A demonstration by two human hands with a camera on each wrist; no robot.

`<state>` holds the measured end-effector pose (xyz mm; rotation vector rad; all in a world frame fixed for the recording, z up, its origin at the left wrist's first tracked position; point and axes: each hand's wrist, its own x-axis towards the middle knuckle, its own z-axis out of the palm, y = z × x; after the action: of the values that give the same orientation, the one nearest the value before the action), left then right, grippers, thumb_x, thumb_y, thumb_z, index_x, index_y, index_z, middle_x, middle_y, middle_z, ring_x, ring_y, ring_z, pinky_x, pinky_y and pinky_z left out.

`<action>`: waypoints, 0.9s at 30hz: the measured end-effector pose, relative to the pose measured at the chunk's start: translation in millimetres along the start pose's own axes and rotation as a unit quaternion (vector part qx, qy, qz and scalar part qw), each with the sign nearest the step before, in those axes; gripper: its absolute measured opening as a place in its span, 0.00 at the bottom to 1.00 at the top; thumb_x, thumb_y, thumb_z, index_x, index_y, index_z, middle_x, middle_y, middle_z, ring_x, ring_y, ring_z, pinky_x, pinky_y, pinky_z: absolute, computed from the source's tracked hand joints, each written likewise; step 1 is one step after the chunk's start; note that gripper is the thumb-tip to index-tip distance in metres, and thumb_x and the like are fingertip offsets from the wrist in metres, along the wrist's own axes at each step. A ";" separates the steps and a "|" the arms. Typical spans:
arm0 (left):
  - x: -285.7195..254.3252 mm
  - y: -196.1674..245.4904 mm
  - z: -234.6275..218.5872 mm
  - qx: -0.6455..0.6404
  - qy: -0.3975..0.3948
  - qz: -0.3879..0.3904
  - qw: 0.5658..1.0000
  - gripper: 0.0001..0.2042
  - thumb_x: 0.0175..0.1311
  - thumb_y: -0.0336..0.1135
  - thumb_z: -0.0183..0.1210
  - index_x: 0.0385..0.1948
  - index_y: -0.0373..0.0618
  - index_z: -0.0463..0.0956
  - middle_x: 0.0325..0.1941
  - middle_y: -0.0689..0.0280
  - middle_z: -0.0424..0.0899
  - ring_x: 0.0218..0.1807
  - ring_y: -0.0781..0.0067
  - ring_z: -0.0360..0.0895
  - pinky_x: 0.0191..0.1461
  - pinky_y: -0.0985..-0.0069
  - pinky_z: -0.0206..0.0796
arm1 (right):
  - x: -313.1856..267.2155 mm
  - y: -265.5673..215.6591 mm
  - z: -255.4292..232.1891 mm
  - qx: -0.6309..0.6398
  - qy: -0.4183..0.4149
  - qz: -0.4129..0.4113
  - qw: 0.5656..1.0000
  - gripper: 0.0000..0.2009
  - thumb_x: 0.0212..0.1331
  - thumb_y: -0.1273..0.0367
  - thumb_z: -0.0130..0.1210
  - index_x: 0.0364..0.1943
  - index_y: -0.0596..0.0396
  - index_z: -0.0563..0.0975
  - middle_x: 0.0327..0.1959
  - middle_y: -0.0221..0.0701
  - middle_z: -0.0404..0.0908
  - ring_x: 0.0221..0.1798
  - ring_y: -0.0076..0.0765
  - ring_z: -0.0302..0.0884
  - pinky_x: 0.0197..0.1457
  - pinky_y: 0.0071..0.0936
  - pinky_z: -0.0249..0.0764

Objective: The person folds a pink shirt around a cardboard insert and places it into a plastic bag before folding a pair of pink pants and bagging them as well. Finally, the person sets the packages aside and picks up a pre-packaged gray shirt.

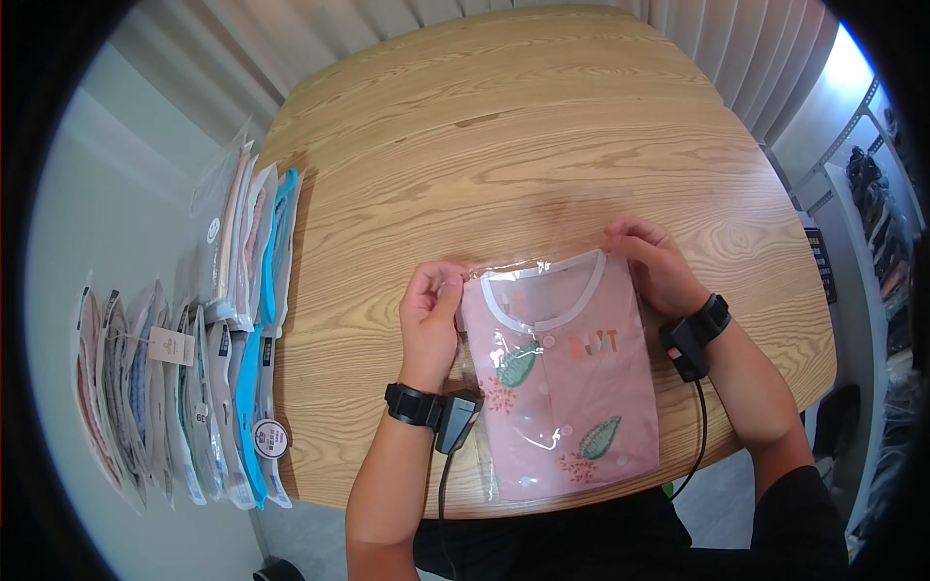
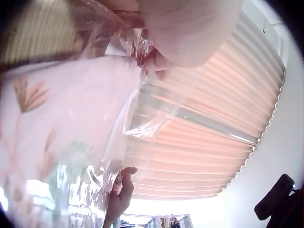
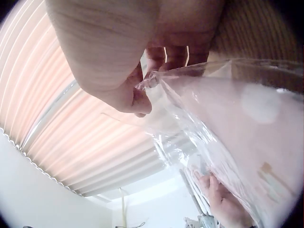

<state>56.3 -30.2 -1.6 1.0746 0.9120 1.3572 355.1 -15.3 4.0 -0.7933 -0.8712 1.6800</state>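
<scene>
A folded pink garment [image 1: 591, 407] with white neck trim, green leaf prints and lettering lies inside a clear plastic bag [image 1: 472, 416] at the table's near edge. My left hand [image 1: 429, 315] pinches the bag's upper left corner between thumb and fingers. At the upper right corner, my right hand [image 1: 657, 266] pinches the plastic in the same way. Crumpled film [image 3: 153, 80] shows at the right thumb in the right wrist view. In the left wrist view the bag's plastic [image 2: 137, 50] bunches under the left fingertips, and the right hand [image 2: 121, 197] appears beyond it.
Upright rows of bagged garments [image 1: 145, 387] stand at the left, one with a hanging paper tag [image 1: 171, 346]. The wooden table [image 1: 465, 184] extends forward to pale curtains [image 1: 320, 39]. Shelves with packed items [image 1: 872, 223] line the right side. Cables run down from both wrist cameras.
</scene>
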 end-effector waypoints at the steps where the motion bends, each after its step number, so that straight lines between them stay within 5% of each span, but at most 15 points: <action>1: 0.3 -0.1 0.3 -0.020 -0.005 0.010 1.000 0.04 0.70 0.23 0.52 0.42 0.40 0.73 0.47 0.61 0.81 0.49 0.75 0.76 0.58 0.77 0.68 | -0.2 -1.0 0.3 0.017 -0.003 0.013 1.000 0.09 0.63 0.76 0.56 0.46 0.55 0.79 0.39 0.26 0.82 0.43 0.21 0.78 0.47 0.19 0.75; 11: -0.2 -1.3 2.4 -0.001 0.002 0.011 1.000 0.05 0.69 0.23 0.53 0.44 0.38 0.74 0.49 0.59 0.82 0.47 0.73 0.78 0.57 0.78 0.70 | 0.1 3.2 -0.9 -0.034 -0.003 -0.042 0.999 0.11 0.64 0.76 0.55 0.50 0.56 0.78 0.41 0.24 0.79 0.42 0.19 0.76 0.48 0.19 0.74; 17: -0.5 2.8 3.3 0.045 0.032 0.000 0.998 0.05 0.69 0.25 0.55 0.43 0.39 0.76 0.49 0.59 0.82 0.47 0.74 0.78 0.54 0.77 0.70 | 6.1 9.8 -5.0 -0.104 -0.027 -0.107 0.988 0.04 0.64 0.77 0.54 0.40 0.56 0.78 0.37 0.20 0.73 0.40 0.15 0.70 0.45 0.15 0.67; 19: 0.9 0.8 -1.9 0.089 0.008 0.037 0.995 0.03 0.69 0.24 0.55 0.34 0.39 0.77 0.49 0.58 0.82 0.46 0.73 0.77 0.54 0.76 0.70 | 6.7 10.5 -2.5 -0.096 0.004 -0.118 0.988 0.04 0.64 0.79 0.50 0.34 0.54 0.75 0.35 0.19 0.70 0.38 0.15 0.68 0.43 0.15 0.65; 27: 4.8 4.8 -5.8 -0.003 -0.023 -0.001 1.000 0.08 0.67 0.21 0.48 0.26 0.40 0.73 0.52 0.56 0.80 0.48 0.71 0.76 0.56 0.75 0.68 | 1.2 1.3 8.5 -0.034 0.027 -0.038 0.998 0.03 0.64 0.76 0.51 0.37 0.53 0.75 0.34 0.19 0.70 0.35 0.14 0.68 0.38 0.15 0.66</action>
<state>49.5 -25.4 1.7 1.0967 0.8747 1.3281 347.0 -15.7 7.2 -0.8370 -0.9135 1.5639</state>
